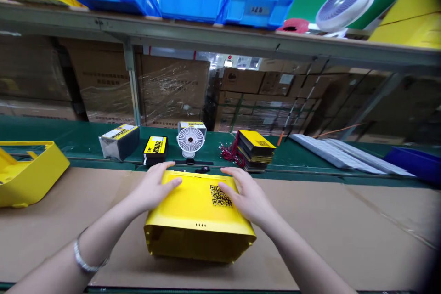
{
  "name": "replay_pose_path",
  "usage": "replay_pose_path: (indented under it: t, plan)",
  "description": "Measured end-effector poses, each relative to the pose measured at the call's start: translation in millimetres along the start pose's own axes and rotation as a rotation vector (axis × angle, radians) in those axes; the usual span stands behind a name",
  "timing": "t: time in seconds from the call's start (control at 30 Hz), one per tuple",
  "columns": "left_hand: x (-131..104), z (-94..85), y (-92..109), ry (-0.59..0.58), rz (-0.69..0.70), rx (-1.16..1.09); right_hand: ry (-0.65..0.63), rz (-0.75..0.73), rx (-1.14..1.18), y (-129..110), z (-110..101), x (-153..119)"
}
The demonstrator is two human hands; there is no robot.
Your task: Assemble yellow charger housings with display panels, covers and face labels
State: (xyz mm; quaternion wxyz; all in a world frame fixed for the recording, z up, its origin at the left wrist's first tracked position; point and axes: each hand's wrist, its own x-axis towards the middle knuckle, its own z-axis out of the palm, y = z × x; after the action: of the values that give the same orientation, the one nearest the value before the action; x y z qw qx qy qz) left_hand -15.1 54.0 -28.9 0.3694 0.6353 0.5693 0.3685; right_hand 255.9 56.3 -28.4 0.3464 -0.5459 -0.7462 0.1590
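Observation:
A yellow plastic housing [193, 209] with a QR code on its top face rests on the brown cardboard. Its near side is an open, hollow mouth. My left hand [156, 187] grips its far left corner, thumb on the top face and fingers over the edge. On the far right corner, my right hand [248, 193] holds it the same way, with the thumb covering part of the QR code [220, 195]. Fingertips beyond the far edge are partly hidden. Just past the housing stand a small white fan [190, 141] and a small black part [202, 169].
Beyond lie boxed items [120, 140], a black-and-yellow box [155, 149], red wires [230, 152], and a stack of yellow-topped panels [257, 147]. Another yellow housing [37, 177] sits left; grey strips [327, 151] and a blue bin [413, 164] right. A shelf [206, 32] spans overhead.

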Motion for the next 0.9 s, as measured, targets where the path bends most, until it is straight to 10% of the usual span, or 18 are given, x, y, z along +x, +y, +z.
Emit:
replay_pose_path:
  t: [0.13,0.3,0.9]
  plan:
    - [15.5,14.8,-10.4,-0.054,-0.105,-0.209,-0.244,0.284,0.333,7.7,14.1,11.0]
    - [2.2,13.4,-12.7,-0.144,-0.151,-0.449,-0.353,0.298,0.665,9.4,10.6,3.0]
    - [10.3,17.0,-19.0,-0.083,-0.206,-0.486,-0.229,0.39,0.761,15.6,22.4,13.3]
